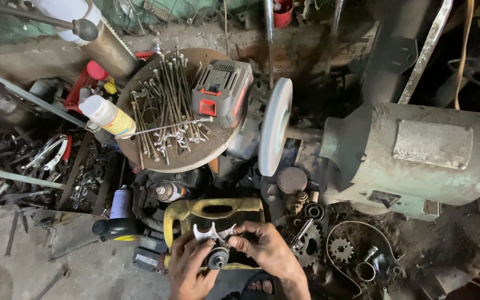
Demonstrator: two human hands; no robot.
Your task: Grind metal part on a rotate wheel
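Cluttered workshop ground fills the view, grey concrete floor (84, 272) at the lower left and oily metal scrap everywhere else. At the bottom centre both hands meet over a small metal part. The left hand (187, 272) cups a dark round piece (218, 258) from below, fingers curled about it, while the right hand (268, 250) pinches the edge of the pale, pronged metal fitting (214, 232) that sits on top of the round piece (the two seem joined, though I cannot tell how). Both hands are closed on this assembly, close together, just above a yellow casing (212, 210) with an oval opening.

Just right of the right hand lie toothed sprockets (340, 249) and a grimy gear (306, 250). Above them stands a large grey bench-grinder motor (418, 153), its white grinding wheel (275, 126) seen edge-on. Left of the wheel, a round rusty surface (187, 158) carries a heap of thin metal spokes (165, 105) and a grey and red power-tool battery pack (221, 91). A white squeeze bottle (106, 115) with a yellow label leans at its left rim. A sandalled foot (259, 286) shows under the hands.
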